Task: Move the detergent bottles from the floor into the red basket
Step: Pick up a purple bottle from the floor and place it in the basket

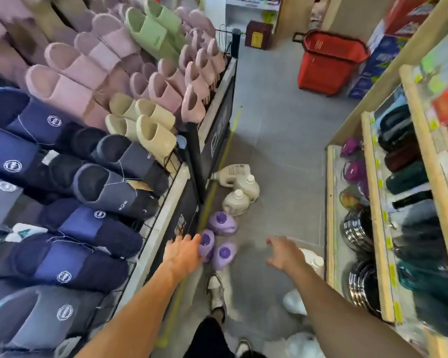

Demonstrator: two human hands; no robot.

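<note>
detergent bottles (222, 224) on floor (282, 151) beside slipper rack (155, 228), left | basket (329, 65) well beyond, right | shelves (370, 161) right

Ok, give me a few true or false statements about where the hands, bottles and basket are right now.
1. The red basket stands on the floor at the far end of the aisle. True.
2. The left hand is on a cream bottle. False: it touches a purple bottle.
3. The right hand holds a bottle. False: it is open and holds nothing.
4. One cream bottle lies on its side by the slipper rack. True.
</note>
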